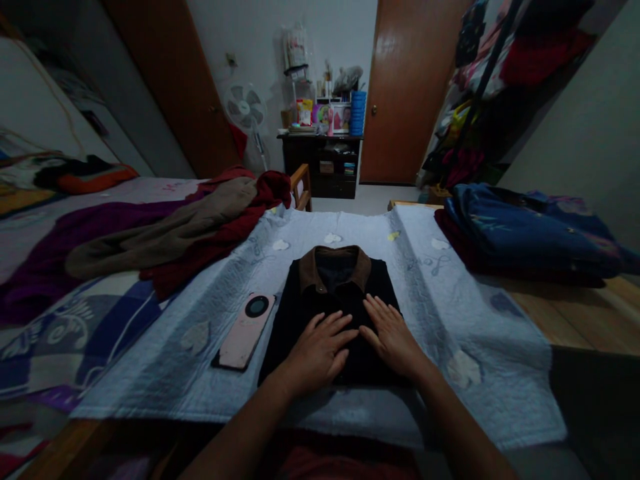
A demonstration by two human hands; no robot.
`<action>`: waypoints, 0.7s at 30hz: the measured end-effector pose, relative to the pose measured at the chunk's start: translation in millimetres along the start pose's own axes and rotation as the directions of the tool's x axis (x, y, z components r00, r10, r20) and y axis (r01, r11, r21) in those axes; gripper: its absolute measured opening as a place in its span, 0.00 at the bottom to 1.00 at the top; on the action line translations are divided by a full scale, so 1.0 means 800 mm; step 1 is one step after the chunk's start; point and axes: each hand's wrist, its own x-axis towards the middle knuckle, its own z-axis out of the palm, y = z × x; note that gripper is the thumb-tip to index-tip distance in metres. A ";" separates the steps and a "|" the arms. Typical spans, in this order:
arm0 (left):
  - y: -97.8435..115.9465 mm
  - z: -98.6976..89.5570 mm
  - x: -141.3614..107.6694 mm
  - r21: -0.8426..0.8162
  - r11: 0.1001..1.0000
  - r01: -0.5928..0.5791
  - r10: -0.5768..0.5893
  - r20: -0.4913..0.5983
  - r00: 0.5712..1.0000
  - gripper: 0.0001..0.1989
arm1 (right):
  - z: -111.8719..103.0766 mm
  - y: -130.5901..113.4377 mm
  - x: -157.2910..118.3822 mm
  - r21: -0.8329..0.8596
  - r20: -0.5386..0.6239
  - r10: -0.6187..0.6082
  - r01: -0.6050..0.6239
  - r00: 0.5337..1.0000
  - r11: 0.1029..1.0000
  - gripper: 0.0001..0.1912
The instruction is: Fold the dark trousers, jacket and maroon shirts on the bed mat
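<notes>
A dark jacket [295, 333] with a brown collar lies folded into a neat rectangle, its collar at the far end. On its lower left part rests my left hand [323, 347], palm down with the fingers spread. My right hand [393, 333] lies flat on the right side of the same jacket, fingers stretched out and thumb toward the left hand. To the left of the jacket, apart from it, a pink phone [245, 337] lies with its round camera ring up. Under everything spreads a pale blue quilted cloth [190, 380] with heart patches.
Folded blue clothes [530, 230] are stacked on a wooden surface [575, 320] at the right. Loose garments [170, 233] lie heaped on a bed at the left. Farther back stand a fan [246, 107], a dark cabinet [295, 163] and a wooden door [400, 93].
</notes>
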 end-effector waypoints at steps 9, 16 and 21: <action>0.001 -0.002 0.001 -0.041 0.999 0.036 -0.035 0.019 0.999 0.24 | -0.015 0.045 0.015 -0.138 -0.196 0.338 -0.367 0.921 0.920 0.27; 0.002 0.001 0.000 -0.030 0.999 0.026 -0.027 -0.006 1.000 0.24 | -0.007 -0.009 -0.001 0.116 -0.127 -0.095 0.110 0.987 0.987 0.26; 0.001 0.002 -0.001 -0.038 0.999 0.023 -0.024 -0.023 0.999 0.24 | 0.004 -0.003 -0.002 0.026 -0.043 -0.015 0.016 0.999 1.000 0.27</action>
